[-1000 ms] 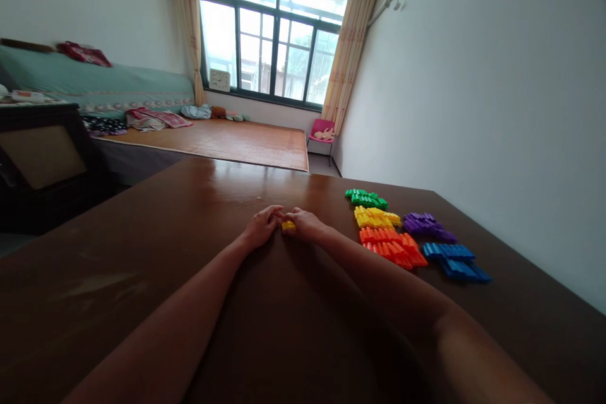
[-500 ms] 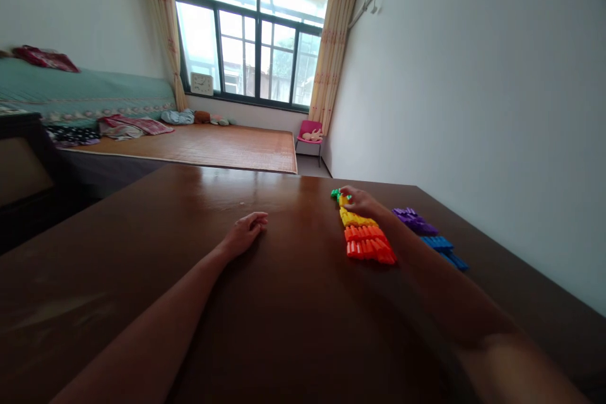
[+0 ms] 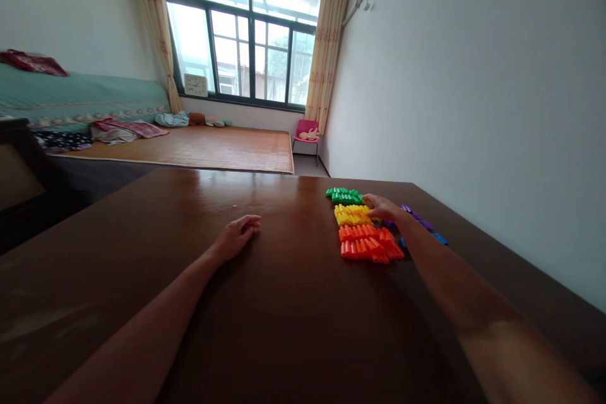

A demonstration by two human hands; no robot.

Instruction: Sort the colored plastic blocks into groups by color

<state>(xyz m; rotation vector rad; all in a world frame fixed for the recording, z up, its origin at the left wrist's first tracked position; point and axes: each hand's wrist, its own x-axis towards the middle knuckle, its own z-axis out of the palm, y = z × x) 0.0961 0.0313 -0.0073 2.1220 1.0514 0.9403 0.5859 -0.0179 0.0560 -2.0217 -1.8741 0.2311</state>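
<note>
my right hand (image 3: 379, 207), fingers partly spread, at small yellow plastic pieces (image 3: 353, 214), left hand (image 3: 235, 235) loosely curled, empty, mid-table

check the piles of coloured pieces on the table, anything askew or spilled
Nothing looks spilled or damaged. One mild oddity: the orange pieces fan out unevenly at their right end, slanting away from the straighter rows on the left.
</note>
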